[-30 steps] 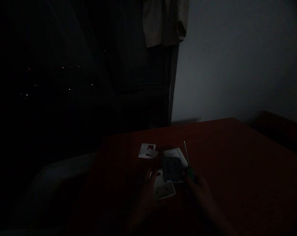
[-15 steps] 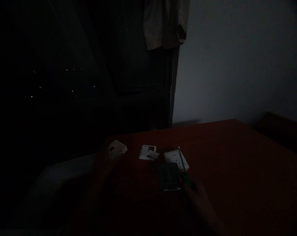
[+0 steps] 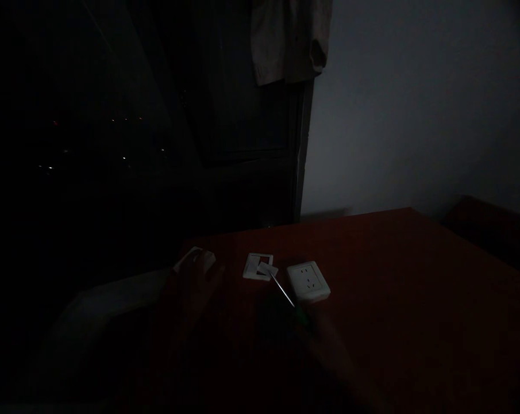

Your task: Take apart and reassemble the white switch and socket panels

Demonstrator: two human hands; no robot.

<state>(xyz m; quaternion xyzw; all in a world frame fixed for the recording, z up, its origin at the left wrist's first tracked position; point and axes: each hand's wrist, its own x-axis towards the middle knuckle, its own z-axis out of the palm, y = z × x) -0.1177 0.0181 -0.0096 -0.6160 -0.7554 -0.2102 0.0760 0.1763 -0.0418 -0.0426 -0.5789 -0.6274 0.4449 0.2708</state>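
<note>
The scene is very dark. My right hand (image 3: 324, 339) is closed round the green handle of a screwdriver (image 3: 283, 292), whose metal shaft points up and left. Its tip lies in view at the small white cover piece (image 3: 267, 268); whether they touch I cannot tell. That piece overlaps a white switch frame (image 3: 251, 270) with a rectangular opening. Right of the shaft sits a white wall socket (image 3: 308, 280), face up. At the table's left, my left hand (image 3: 199, 282) has its fingers over a white box-shaped plate (image 3: 208, 260) and appears to grip it, partly hiding it.
The reddish-brown table (image 3: 380, 253) reaches back to the pale wall (image 3: 415, 115). A dark window (image 3: 242, 115) with a hanging cloth (image 3: 292, 40) is behind it. A pale curved rail or edge (image 3: 113, 296) runs at the left.
My right hand has swung the screwdriver left and down, from beside the socket to the cover piece. My left hand's fingers have come over the white plate. The dark square part near my right hand no longer shows.
</note>
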